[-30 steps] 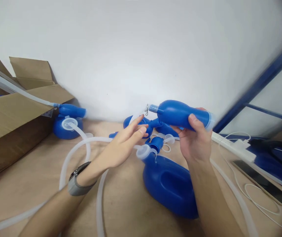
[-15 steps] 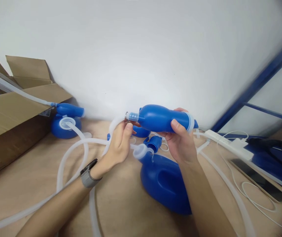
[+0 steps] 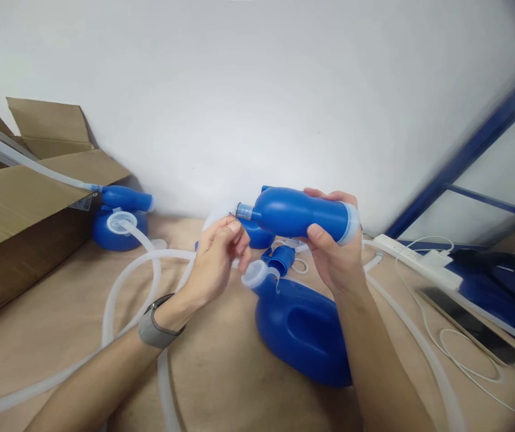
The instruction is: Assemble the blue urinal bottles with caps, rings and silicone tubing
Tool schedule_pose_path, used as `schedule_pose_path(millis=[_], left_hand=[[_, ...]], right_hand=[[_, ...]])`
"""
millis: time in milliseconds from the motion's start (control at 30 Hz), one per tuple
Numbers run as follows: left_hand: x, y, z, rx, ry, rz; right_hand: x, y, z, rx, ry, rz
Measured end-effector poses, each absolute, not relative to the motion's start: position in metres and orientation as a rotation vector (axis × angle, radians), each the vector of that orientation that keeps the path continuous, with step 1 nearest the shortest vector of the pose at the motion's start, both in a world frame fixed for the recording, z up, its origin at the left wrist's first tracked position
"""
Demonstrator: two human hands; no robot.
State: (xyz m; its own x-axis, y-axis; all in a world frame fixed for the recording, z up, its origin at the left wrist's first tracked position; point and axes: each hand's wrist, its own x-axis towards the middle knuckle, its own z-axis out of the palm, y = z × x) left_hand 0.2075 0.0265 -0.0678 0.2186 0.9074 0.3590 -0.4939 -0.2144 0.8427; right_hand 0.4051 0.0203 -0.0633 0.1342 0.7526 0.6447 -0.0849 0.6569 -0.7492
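My right hand grips a blue bottle-shaped plastic piece from beneath. It lies sideways in the air, with a translucent collar at its right end and a clear ribbed nozzle pointing left. At the nozzle's tip, the thumb and index finger of my left hand pinch a thin metal ring, which appears to sit around the end. Below the hands, a larger blue container with a translucent mouth lies on the table. A small blue cup-like part is behind it.
An open cardboard box stands at left, beside another blue container. Translucent hoses loop across the table. At right are a white power strip, a phone and cables. Behind rises a white wall.
The metal ring has gone from just off the nozzle's tip to around its end. My left fingers have curled and dropped slightly away from the nozzle's underside; the right hand keeps its grip.
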Motion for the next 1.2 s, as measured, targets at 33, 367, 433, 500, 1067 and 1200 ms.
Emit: schedule_pose_path(millis=[33,367,433,500,1067,1200], left_hand=[[0.208,0.024,-0.065,1.146,0.484,1.351],[0.213,0.018,-0.061,0.978,0.487,1.28],[0.213,0.018,-0.063,0.999,0.478,1.27],[0.214,0.019,-0.064,1.027,0.468,1.252],[0.216,0.022,-0.077,1.178,0.536,1.33],[0.217,0.021,-0.077,1.134,0.53,1.355]], right_hand=[[0.407,0.021,-0.064,-0.623,-1.336,0.628],[0.412,0.026,-0.07,-0.593,-1.44,0.464],[0.412,0.026,-0.07,-0.598,-1.433,0.467],[0.411,0.024,-0.069,-0.611,-1.422,0.47],[0.409,0.023,-0.067,-0.648,-1.374,0.515],[0.41,0.023,-0.067,-0.642,-1.373,0.522]])
